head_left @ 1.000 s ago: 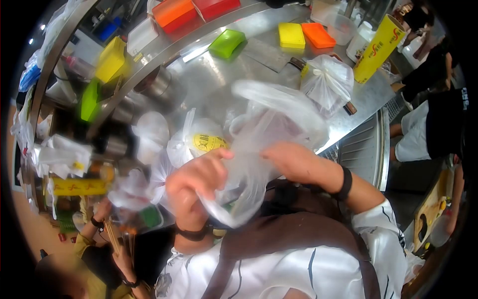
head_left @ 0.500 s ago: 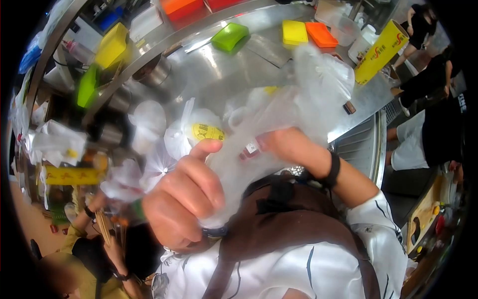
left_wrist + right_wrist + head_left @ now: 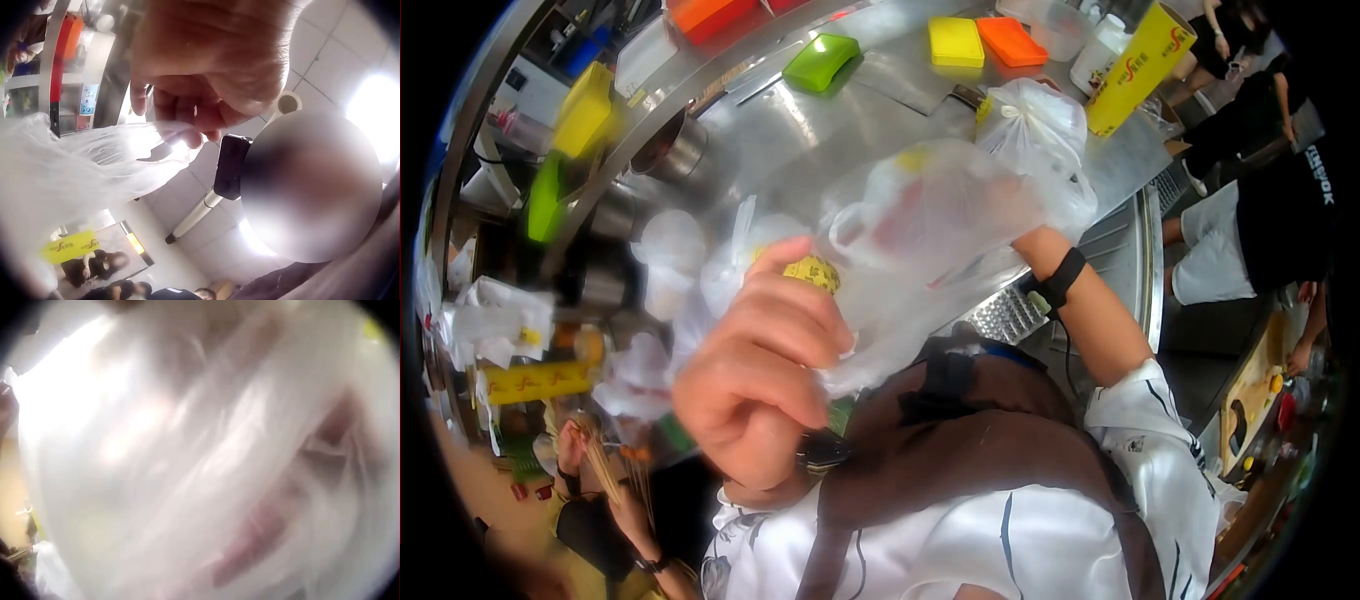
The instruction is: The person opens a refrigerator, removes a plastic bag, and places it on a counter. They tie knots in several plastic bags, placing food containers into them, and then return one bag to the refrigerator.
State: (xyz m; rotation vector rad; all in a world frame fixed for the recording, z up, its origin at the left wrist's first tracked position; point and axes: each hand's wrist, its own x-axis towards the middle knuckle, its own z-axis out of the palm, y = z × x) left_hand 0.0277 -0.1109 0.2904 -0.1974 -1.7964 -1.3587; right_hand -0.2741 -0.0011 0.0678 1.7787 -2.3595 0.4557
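Observation:
A thin, translucent white plastic bag (image 3: 900,310) stretches between my two hands in the head view. My left hand (image 3: 755,370) pinches its near edge with curled fingers; in the left wrist view that hand (image 3: 206,69) holds the gathered rim of the bag (image 3: 106,156). Farther off, my right hand (image 3: 1005,205) is blurred and veiled by the plastic, its fingers hidden. A reddish shape (image 3: 905,215) shows dimly through the film; whether the right hand grips it, I cannot tell. Cloudy plastic (image 3: 156,456) fills most of the right wrist view.
A tied white bag (image 3: 1040,125) and a yellow tube (image 3: 1140,75) stand at the counter's right. More filled bags (image 3: 670,250) sit left of the hands. A metal grater (image 3: 1005,312) lies near the apron. Another person (image 3: 615,510) works with thin sticks at lower left.
The right hand has moved outward and away, spreading the bag wider. The left hand has come closer to the head camera than one second ago, still holding the edge. The grater has come into view.

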